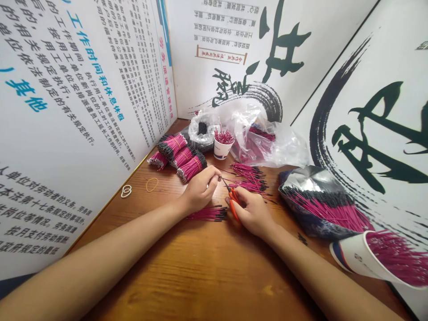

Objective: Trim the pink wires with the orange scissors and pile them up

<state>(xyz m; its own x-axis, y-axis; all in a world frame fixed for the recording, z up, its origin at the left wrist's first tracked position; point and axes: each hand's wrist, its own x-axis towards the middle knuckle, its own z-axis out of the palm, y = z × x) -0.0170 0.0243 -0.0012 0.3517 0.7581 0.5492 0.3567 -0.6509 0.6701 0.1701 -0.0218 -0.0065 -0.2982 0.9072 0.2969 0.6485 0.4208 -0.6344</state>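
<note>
My right hand (251, 213) is closed on small orange-handled scissors (232, 196), blades pointing up-left toward my left hand. My left hand (200, 187) is pinched shut at the fingertips, apparently on a thin pink wire by the scissor tips. A small heap of cut pink wires (209, 214) lies on the wooden table (187, 272) just under my left hand. Loose pink wires with dark ends (249, 177) are scattered behind both hands.
Banded bundles of pink wires (182, 156) lie at the back left, with two rubber bands (138, 187) near the left board. A paper cup of wires (223, 145) and plastic bags (264, 138) stand behind. A foil bag (321, 200) and tipped cup (377, 258) are at right.
</note>
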